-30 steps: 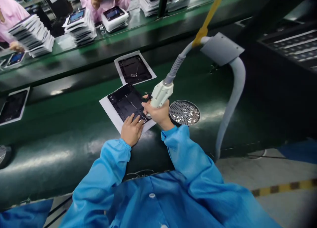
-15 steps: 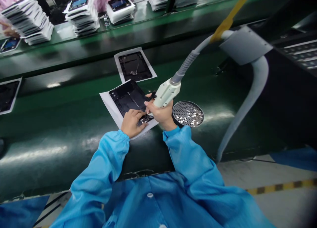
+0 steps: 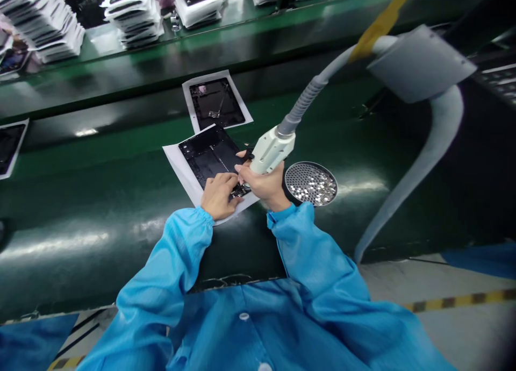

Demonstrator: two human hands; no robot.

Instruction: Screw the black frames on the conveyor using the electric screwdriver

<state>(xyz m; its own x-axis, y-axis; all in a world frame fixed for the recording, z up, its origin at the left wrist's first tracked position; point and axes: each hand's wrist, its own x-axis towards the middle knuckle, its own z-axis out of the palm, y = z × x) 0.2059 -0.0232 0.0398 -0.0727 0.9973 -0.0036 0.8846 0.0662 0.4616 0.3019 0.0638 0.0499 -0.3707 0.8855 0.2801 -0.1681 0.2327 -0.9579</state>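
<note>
My right hand is closed round a pale handheld tool with a ribbed grey hose. The tool's lower end meets the bottom right corner of an open black tablet housing; my fingers partly hide the contact point. The housing lies on a white sheet on the dark green bench. My left hand rests on the housing's lower edge, thumb spread from the fingers, fingertips close beside the tool's end. Small metal parts show between my left thumb and fingers. A round perforated dish of small shiny pieces sits right of my right hand.
Another open tablet housing on white paper lies just beyond, and one more at the left. Stacks of white-wrapped tablets stand on the raised far ledge. A thick grey hose and a grey block hang at the right.
The view has shifted slightly. My left fingers have drawn a little closer together over the housing's lower edge. My right hand keeps the tool at the same corner.
</note>
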